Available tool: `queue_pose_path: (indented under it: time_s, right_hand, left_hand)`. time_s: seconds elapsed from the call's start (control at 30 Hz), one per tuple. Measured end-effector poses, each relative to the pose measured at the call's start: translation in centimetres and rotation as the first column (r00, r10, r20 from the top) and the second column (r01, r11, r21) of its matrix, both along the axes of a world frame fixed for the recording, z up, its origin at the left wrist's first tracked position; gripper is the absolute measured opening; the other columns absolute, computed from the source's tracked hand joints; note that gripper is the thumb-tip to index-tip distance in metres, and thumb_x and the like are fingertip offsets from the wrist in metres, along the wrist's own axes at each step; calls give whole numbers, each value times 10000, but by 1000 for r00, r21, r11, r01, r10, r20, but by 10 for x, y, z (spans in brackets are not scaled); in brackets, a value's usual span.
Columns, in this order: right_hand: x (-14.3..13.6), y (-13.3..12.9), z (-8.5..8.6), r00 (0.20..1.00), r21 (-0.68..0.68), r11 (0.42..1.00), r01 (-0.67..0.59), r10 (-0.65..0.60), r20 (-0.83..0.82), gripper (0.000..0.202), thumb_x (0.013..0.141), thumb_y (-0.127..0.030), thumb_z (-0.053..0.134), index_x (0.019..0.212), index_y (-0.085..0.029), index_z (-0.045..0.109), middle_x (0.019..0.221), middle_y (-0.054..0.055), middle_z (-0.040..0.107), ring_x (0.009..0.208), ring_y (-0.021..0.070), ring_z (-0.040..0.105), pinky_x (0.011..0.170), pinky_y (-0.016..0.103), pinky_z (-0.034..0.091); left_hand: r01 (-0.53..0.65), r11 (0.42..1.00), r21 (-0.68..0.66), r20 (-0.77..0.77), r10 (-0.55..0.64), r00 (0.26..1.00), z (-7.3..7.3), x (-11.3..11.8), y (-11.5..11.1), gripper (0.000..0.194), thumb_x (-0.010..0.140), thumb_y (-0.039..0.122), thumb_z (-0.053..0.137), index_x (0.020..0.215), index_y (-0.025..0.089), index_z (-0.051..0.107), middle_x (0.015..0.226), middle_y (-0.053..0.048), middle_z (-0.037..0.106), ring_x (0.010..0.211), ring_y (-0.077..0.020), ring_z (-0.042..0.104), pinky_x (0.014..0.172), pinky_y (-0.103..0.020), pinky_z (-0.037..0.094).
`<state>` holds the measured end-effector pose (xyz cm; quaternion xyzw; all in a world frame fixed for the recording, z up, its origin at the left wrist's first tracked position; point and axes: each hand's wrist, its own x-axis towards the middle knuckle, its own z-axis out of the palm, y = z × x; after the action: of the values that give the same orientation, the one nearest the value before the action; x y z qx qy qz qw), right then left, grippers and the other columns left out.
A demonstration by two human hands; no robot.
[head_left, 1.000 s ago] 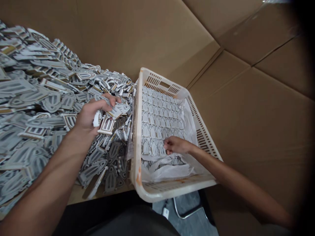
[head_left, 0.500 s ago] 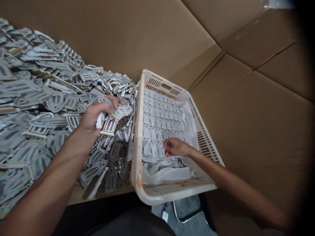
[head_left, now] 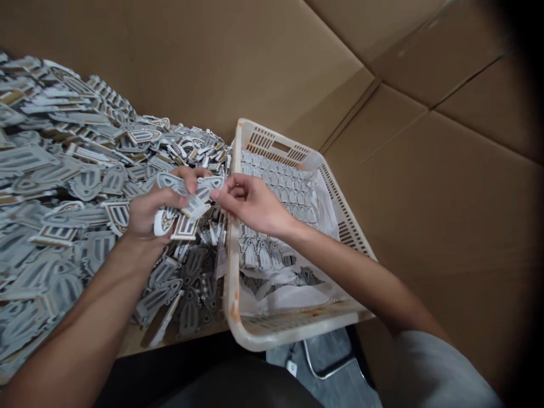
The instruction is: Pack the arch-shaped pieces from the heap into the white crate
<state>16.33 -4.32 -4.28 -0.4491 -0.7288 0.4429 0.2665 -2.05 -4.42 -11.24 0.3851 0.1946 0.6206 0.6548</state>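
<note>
My left hand (head_left: 147,211) is closed around several small arched, window-shaped pieces (head_left: 196,205), grey-white with gold-brown trim. They fan out between its thumb and fingers over the pile. My right hand (head_left: 260,205) reaches across the basket's left rim, its thumb and fingertips pinching the right end of one of these pieces. Below it, similar pieces (head_left: 263,256) stand in neat rows inside a white plastic basket (head_left: 232,266). The right hand and forearm hide part of the rows.
A large heap of loose window-shaped pieces (head_left: 80,170) covers the table on the left. Thin white wrapping sheet (head_left: 293,297) lies in the basket. Cardboard walls (head_left: 446,215) rise behind and to the right. A metal-framed chair (head_left: 327,374) shows below.
My right hand has moved from the front row in the basket up and left to the pieces in my left hand. The left hand keeps its hold.
</note>
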Motion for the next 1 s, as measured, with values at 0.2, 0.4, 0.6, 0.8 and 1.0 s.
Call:
queue_pose_path:
  time_s: [0.2, 0.4, 0.6, 0.8, 1.0]
  right_hand:
    - [-6, 15, -13, 991, -141, 990, 1, -20, -133, 460, 829, -516, 867, 784, -199, 536, 735, 8, 683, 649, 106, 614, 565, 221, 466]
    - [-4, 9, -10, 966, -76, 997, 33, -51, -254, 472, 763, -446, 918, 880, -218, 521, 760, -25, 679, 766, 134, 684, 728, 268, 551]
    - [-6, 6, -8, 965, 92, 995, 45, -20, -260, 368, 810, -353, 881, 995, -208, 597, 789, -46, 658, 793, 119, 633, 809, 273, 537]
    - [21, -4, 20, 982, 318, 943, 102, -45, -181, 156, 942, -312, 721, 1035, -206, 654, 1013, 18, 666, 936, 147, 622, 799, 279, 513]
    - [116, -12, 18, 954, -13, 999, -37, 39, 299, 207, 883, -281, 750, 799, -196, 580, 705, -15, 572, 658, 127, 534, 625, 291, 451]
  left_hand:
    - [-11, 998, 60, -98, 17, 995, -4, 0, 2, 157, 513, 156, 692, 665, 171, 657, 1209, -85, 674, 772, -189, 601, 572, -278, 476]
    - [-7, 996, 90, -147, 20, 989, -5, 0, 1, 186, 549, 155, 693, 732, 188, 691, 1052, -70, 677, 728, -171, 573, 548, -257, 450]
    - [20, 999, 34, -103, -16, 995, 10, -1, -6, 187, 543, 176, 646, 705, 192, 737, 810, -65, 683, 529, -152, 510, 424, -272, 413]
    - [-75, 993, -91, 20, 77, 997, 19, 1, -2, 245, 623, 135, 570, 735, 163, 786, 903, -124, 679, 762, -221, 635, 447, -245, 467]
    - [-40, 981, -191, 71, 54, 996, 9, -6, 12, 186, 652, 147, 588, 765, 134, 736, 787, -105, 623, 557, -153, 471, 337, -230, 326]
